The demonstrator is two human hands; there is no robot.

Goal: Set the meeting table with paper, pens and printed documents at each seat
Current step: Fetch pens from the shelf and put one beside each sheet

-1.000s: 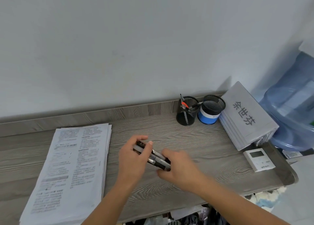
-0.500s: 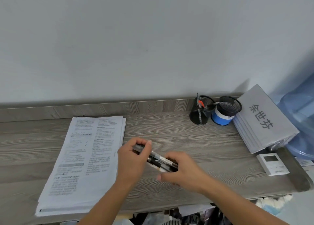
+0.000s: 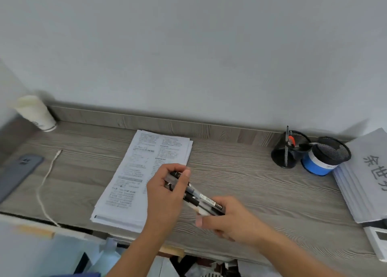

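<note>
Plain grey wall (image 3: 188, 46) behind, and a grey wood-grain worktop (image 3: 261, 178) running along it. We take the stack of printed documents (image 3: 134, 172) as landmark: it lies flat on the worktop, slightly skewed, top sheets fanned at the far corner.

Just right of the stack, partly over its right edge, we see a bundle of pens (image 3: 200, 196) held above the worktop, angled from upper left to lower right. The left hand (image 3: 165, 195) grips the bundle's upper end, fingers curled round it, thumb laid across the top. The right hand (image 3: 230, 220) grips the lower end, fingers wrapped under, thumb tip showing. Both hands are closed on the same bundle; the number of pens we cannot tell.

Well right of the stack, against the back ledge, stands a black mesh pen cup (image 3: 281, 155) with a few tools in it, touching a second mesh cup (image 3: 323, 159) that has a blue and white lower part. Further right of the stack lies a pile of grey name cards (image 3: 362, 178) with large printed characters, and nearer us a white device (image 3: 377, 241), cut off by the frame edge.

Left of the stack a white cord (image 3: 45, 184) trails over the front edge, beyond it a dark phone (image 3: 16, 172), and far left at the back a pale paper cup (image 3: 36, 113).
</note>
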